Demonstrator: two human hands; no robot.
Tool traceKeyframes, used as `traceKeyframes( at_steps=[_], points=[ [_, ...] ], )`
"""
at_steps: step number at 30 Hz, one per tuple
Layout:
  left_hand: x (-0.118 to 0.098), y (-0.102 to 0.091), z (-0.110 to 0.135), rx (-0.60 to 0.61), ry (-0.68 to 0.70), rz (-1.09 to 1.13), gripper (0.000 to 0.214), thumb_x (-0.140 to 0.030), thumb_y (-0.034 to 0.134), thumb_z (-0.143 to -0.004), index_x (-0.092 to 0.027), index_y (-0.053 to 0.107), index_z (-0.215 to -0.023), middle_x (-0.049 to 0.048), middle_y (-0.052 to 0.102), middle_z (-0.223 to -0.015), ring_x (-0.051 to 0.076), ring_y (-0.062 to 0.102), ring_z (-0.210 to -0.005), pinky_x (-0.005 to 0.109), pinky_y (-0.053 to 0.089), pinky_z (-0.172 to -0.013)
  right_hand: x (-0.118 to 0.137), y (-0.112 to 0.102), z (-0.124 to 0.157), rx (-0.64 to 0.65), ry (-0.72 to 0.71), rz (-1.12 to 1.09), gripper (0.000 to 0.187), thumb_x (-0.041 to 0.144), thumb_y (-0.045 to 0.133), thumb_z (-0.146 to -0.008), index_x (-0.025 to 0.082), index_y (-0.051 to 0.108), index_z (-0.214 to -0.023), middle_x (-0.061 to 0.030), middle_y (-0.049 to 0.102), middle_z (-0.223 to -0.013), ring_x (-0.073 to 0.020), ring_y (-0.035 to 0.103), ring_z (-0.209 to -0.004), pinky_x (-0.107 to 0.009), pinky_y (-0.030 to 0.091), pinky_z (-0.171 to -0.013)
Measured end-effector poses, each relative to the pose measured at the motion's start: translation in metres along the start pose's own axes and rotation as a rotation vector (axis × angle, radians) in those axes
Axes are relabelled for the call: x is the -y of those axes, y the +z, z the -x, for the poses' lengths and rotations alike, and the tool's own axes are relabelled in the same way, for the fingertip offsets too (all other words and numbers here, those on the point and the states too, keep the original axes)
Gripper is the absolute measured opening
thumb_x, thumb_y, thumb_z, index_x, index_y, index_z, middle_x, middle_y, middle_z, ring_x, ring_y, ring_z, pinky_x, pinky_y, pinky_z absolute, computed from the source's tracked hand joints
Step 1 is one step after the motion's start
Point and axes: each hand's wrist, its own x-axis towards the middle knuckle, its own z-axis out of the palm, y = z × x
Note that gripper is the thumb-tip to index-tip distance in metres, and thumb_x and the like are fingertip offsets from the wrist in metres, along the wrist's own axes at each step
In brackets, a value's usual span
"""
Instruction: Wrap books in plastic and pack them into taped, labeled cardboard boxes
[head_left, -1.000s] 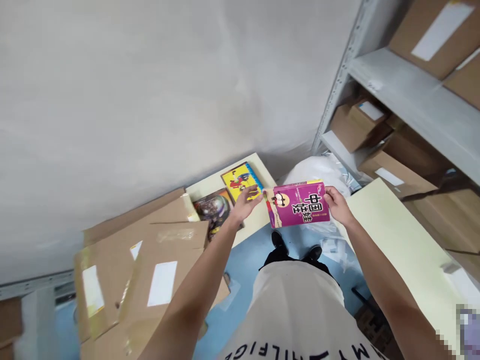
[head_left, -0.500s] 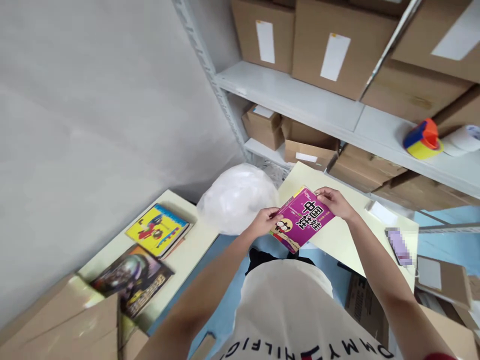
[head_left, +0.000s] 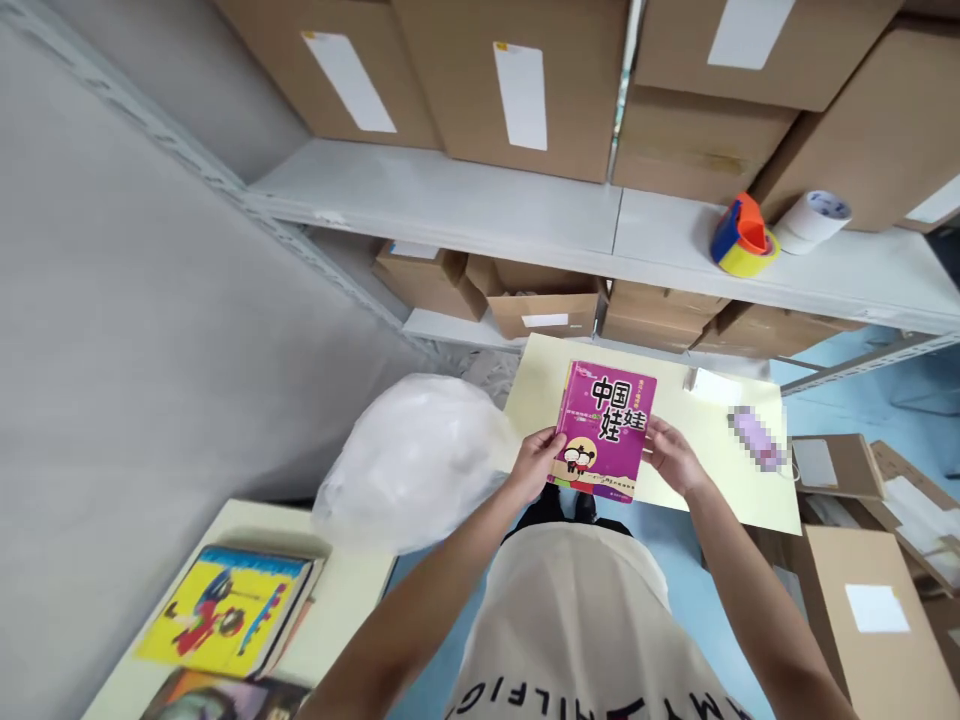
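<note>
"Two hands for one book (head_left: 604, 430)?"

"Yes. The left hand (head_left: 534, 465) pinches its left edge, thumb over the purple cover. The right hand (head_left: 670, 455) is at the opposite edge, fingers bent and slightly apart. Whether they press on it, I cannot tell."

"And where is the book?"

"In front of the person's shirt (head_left: 581, 600), cover toward the head camera, across the near edge of the right-hand table (head_left: 701, 485). I'd judge it is held above the top, but one view can't settle that."

"How would you hold it well?"

"Fingers flat behind, thumbs light on the cover, so the corners don't bend. If the left hand bears most of the weight, a firmer right hand would stop it twisting. And I'd mind the bag (head_left: 420, 465) near the left wrist; loose plastic could snag."

"The yellow book (head_left: 225, 610)?"

"Well apart, on the left-hand table (head_left: 349, 590), touched by neither hand."
</note>
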Motion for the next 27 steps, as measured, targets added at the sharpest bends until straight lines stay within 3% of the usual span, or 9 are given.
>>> traceKeyframes(
  at_steps=[4, 10, 14, 20, 27],
  points=[
    [-0.006, 0.001, -0.020, 0.057, -0.006, -0.006, 0.062, -0.065, 0.082, -0.059, -0.017, 0.072, -0.095, 0.0081, 0.077, -0.098, 0.028, 0.072, -0.096, 0.041, 0.057, -0.087, -0.016, 0.014, 0.011, -0.110, -0.010, 0.046, 0.068, 0.052, 0.085, -0.066, 0.033, 0.062, -0.127, -0.0075, 0.072, -0.121, -0.0313, 0.069, -0.109, -0.047, 0.059, -0.086],
    [-0.015, -0.008, -0.040, 0.252, 0.010, -0.098, 0.062, -0.061, 0.078, -0.068, -0.016, 0.072, -0.111, 0.0091, 0.075, -0.109, 0.027, 0.069, -0.104, 0.042, 0.053, -0.096, -0.027, 0.023, 0.004, -0.349, -0.089, 0.019, 0.061, 0.053, 0.084, -0.066, 0.031, 0.065, -0.120, -0.0076, 0.075, -0.112, -0.0316, 0.071, -0.101, -0.048, 0.061, -0.080],
    [-0.019, -0.016, -0.044, 0.274, 0.064, -0.225, 0.066, -0.050, 0.082, -0.067, -0.018, 0.066, -0.123, 0.0092, 0.075, -0.109, 0.025, 0.070, -0.100, 0.038, 0.054, -0.092, -0.030, 0.022, 0.009, -0.423, -0.097, -0.004, 0.054, 0.052, 0.083, -0.067, 0.031, 0.065, -0.113, -0.0079, 0.075, -0.113, -0.0322, 0.070, -0.105, -0.048, 0.061, -0.081],
    [-0.012, -0.018, -0.040, 0.287, 0.074, -0.374, 0.039, -0.041, 0.080, -0.069, -0.016, 0.072, -0.098, 0.0100, 0.076, -0.101, 0.022, 0.071, -0.087, 0.035, 0.056, -0.081, -0.027, 0.009, 0.015, -0.380, -0.076, -0.005, 0.054, 0.053, 0.084, -0.065, 0.031, 0.065, -0.111, -0.0081, 0.075, -0.111, -0.0328, 0.070, -0.103, -0.050, 0.061, -0.082],
    [-0.003, 0.002, -0.036, 0.194, 0.075, -0.306, 0.041, -0.042, 0.079, -0.068, -0.016, 0.074, -0.099, 0.0108, 0.077, -0.103, 0.023, 0.071, -0.088, 0.035, 0.056, -0.080, -0.016, -0.014, 0.008, -0.309, -0.042, 0.005, 0.055, 0.051, 0.085, -0.063, 0.031, 0.064, -0.110, -0.0064, 0.076, -0.105, -0.0317, 0.072, -0.099, -0.049, 0.061, -0.081]
  ],
)
